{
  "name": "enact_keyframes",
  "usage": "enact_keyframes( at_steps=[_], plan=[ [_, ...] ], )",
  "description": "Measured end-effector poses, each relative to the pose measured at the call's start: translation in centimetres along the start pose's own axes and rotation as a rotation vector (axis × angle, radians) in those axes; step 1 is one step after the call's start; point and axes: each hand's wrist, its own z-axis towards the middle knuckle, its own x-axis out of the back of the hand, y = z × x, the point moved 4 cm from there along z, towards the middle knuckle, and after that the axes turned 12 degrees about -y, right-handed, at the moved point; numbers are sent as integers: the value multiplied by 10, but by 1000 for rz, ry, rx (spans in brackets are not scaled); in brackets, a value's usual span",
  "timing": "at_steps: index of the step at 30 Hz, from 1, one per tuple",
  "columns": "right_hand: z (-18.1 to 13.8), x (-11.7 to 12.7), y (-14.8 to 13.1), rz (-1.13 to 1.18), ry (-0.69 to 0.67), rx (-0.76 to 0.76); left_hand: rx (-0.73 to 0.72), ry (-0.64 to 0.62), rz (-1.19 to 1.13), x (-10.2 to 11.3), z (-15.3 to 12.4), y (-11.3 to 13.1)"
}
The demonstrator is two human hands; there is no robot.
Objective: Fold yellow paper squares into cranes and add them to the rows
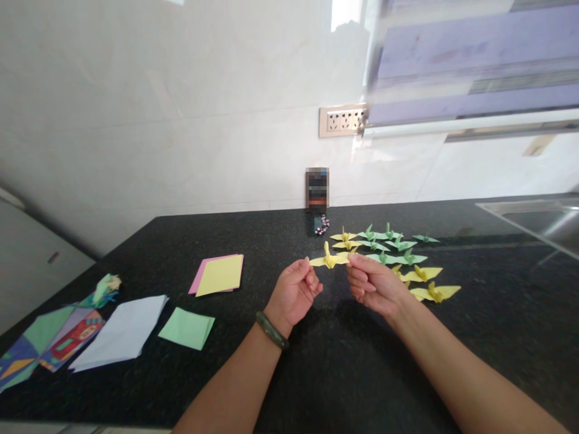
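Head view. Table (339,377): far edge meets the wall (203,150); left edge slants down toward the lower left; at far right it gives way to the sink (502,217). Open room: bare dark top between the left hand (296,289) and the yellow sheet (221,274), also between the two forearms. Tighter on the other side: the right hand (373,283) overlaps, in view, the group of green cranes (401,244) and finished yellow cranes (435,293).

Yellow crane (329,259): held between the two hands, one wing tip each. Left fingers pinch its left wing tip; right fingers pinch the right one. Contact with table: cannot tell. Long axis, wing to wing, runs left-right, near level, right end slightly higher. One narrow point stands upright from the middle; whether head or tail, cannot tell.
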Motion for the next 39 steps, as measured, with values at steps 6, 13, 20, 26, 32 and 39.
enact_keyframes(
  at_steps=[6,13,20,26,32,39],
  plan=[
    [-6,1,-19,-327,72,49,18,-3,20,0,0,-2],
    [-15,18,-42,-795,157,22,130,-1,136,2,5,-8],
    [-17,33,-65,-1657,419,-25,188,157,554,1,22,-13],
    [-18,35,-73,-2048,644,-143,284,269,760,-5,46,-20],
    [-16,42,-69,-2096,747,-240,377,330,954,-9,65,-34],
    [-14,46,-66,-2101,759,-303,509,367,1090,-5,74,-41]
  ],
)
